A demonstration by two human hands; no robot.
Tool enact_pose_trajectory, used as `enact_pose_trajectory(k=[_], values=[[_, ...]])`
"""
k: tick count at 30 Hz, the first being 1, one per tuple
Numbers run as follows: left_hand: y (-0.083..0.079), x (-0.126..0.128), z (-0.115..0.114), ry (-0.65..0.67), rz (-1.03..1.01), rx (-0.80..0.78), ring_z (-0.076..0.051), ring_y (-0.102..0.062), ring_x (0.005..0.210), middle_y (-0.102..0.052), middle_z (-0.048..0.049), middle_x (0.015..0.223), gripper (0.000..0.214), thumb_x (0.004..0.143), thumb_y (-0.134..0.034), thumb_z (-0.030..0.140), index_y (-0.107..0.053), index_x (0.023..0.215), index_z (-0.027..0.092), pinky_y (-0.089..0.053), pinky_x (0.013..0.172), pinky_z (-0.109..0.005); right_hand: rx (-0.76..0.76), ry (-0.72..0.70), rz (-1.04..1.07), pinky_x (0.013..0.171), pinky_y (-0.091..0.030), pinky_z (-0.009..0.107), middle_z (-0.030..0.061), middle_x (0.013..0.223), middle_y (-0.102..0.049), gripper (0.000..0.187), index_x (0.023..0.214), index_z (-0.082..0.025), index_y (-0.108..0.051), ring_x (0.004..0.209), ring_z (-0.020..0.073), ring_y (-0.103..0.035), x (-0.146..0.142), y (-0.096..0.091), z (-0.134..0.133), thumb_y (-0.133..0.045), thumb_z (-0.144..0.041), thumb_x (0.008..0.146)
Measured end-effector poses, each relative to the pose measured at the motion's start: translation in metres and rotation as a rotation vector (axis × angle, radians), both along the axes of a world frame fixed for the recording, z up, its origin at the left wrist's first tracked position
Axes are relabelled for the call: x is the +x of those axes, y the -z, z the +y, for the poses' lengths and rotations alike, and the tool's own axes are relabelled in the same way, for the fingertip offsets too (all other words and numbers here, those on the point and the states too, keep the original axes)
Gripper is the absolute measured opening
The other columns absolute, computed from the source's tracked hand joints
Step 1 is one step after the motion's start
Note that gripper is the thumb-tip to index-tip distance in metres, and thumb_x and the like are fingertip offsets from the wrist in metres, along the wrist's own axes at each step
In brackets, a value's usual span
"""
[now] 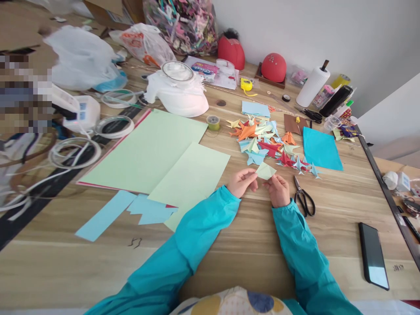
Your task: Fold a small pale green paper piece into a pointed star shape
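Between my two hands is a small piece of pale green paper (pixel 265 171) with a crease across it. My left hand (pixel 242 182) pinches its left corner between thumb and finger. On the other side, my right hand (pixel 278 190) grips the lower right edge. Just beyond lies a pile of folded paper cranes (pixel 271 144) in orange, red, light blue and pale green. Black-handled scissors (pixel 305 199) rest beside my right hand. To the left, pale green paper sheets (pixel 193 170) overlap on the wooden table (pixel 249 245).
Light blue paper strips (pixel 105 215) lie at the left, near coiled white cables (pixel 75 153). A bright blue paper stack (pixel 321 148) is at the right, and a phone (pixel 374 256) lies near the front. Behind are a thread spool (pixel 214 123), a tape measure (pixel 246 85) and plastic bags (pixel 80 57).
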State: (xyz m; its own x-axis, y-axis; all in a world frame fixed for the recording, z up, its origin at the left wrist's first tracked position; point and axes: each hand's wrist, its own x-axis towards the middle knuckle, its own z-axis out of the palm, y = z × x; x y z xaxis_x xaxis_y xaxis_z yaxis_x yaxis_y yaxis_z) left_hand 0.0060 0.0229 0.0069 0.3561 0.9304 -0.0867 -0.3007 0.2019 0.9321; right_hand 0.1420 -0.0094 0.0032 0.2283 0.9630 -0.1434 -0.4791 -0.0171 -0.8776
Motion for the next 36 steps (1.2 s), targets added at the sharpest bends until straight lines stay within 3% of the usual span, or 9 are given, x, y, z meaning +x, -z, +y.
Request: enact_pose_trajectory(k=[6,8,13,18,21,25,31,36], values=[[0.0023,0.0006,0.0010,-0.072,-0.023,-0.065,-0.012,-0.058,0.047,-0.069,-0.0085,0.077,0.039,0.061,-0.067,0.038,-0.061,0.087,0.010,-0.048,0.045,-0.027,-0.001,0.004,-0.016,0.054,-0.048,0.029,0.0020,0.076,-0.065,0.028,0.088,-0.020,-0.058,0.060,0.0148,-0.061,-0.0006,-0.0039,-0.0007,-0.066,-0.035,0.066],[0.0024,0.0002,0.0016,-0.086,-0.006,-0.042,-0.013,-0.059,0.051,-0.069,-0.0088,0.078,0.038,0.062,-0.067,0.037,-0.063,0.088,0.009,-0.049,0.048,-0.027,0.007,-0.008,-0.014,0.054,-0.048,0.028,0.0024,0.079,-0.065,0.029,0.092,-0.020,-0.056,0.061,0.0141,-0.061,-0.0004,-0.0051,-0.0013,-0.063,-0.035,0.068],[0.0027,0.0000,0.0006,-0.103,0.046,-0.016,-0.017,-0.063,0.061,-0.067,-0.0056,0.066,0.043,0.060,-0.070,0.033,-0.064,0.095,0.009,-0.053,0.062,-0.032,0.053,-0.042,0.009,0.053,-0.048,0.028,0.0005,0.074,-0.063,0.022,0.086,-0.020,-0.055,0.061,0.0136,-0.061,0.0003,-0.0049,-0.0026,-0.060,-0.036,0.072],[0.0017,0.0020,-0.0039,-0.049,0.055,0.084,-0.020,-0.064,0.076,-0.066,-0.0105,0.093,0.046,0.058,-0.070,0.029,-0.062,0.099,0.011,-0.052,0.072,-0.035,0.063,-0.017,-0.045,0.055,-0.049,0.029,0.0028,0.084,-0.064,0.030,0.089,-0.020,-0.053,0.065,0.0151,-0.061,-0.0017,-0.0033,-0.0026,-0.067,-0.033,0.065],[-0.0001,0.0020,-0.0054,-0.066,0.112,0.163,-0.018,-0.063,0.079,-0.064,-0.0105,0.099,0.037,0.060,-0.068,0.028,-0.064,0.093,0.012,-0.051,0.074,-0.033,0.055,0.030,-0.104,0.055,-0.049,0.028,0.0033,0.088,-0.065,0.031,0.087,-0.021,-0.051,0.069,0.0157,-0.060,-0.0031,-0.0016,-0.0024,-0.069,-0.028,0.062],[0.0002,0.0017,-0.0038,-0.109,0.099,0.173,-0.018,-0.060,0.082,-0.063,-0.0097,0.094,0.021,0.063,-0.066,0.030,-0.061,0.072,0.012,-0.050,0.070,-0.029,0.080,0.065,-0.160,0.053,-0.048,0.027,0.0033,0.086,-0.065,0.026,0.086,-0.020,-0.053,0.066,0.0149,-0.059,-0.0039,0.0013,-0.0026,-0.067,-0.027,0.065],[0.0041,0.0010,-0.0005,-0.107,0.070,0.132,-0.014,-0.058,0.074,-0.063,-0.0056,0.083,0.034,0.061,-0.068,0.031,-0.057,0.088,0.013,-0.048,0.067,-0.027,0.084,-0.004,-0.320,0.050,-0.047,0.027,0.0031,0.079,-0.066,0.026,0.087,-0.019,-0.058,0.064,0.0156,-0.058,-0.0070,-0.0002,-0.0064,-0.066,-0.032,0.065],[0.0036,-0.0010,-0.0008,-0.049,0.194,0.201,-0.013,-0.055,0.067,-0.062,-0.0041,0.074,0.024,0.066,-0.063,0.033,-0.060,0.078,0.012,-0.045,0.062,-0.025,0.097,-0.025,-0.413,0.052,-0.047,0.027,0.0003,0.070,-0.066,0.019,0.082,-0.020,-0.063,0.060,0.0145,-0.057,-0.0087,-0.0018,-0.0083,-0.066,-0.030,0.066]])
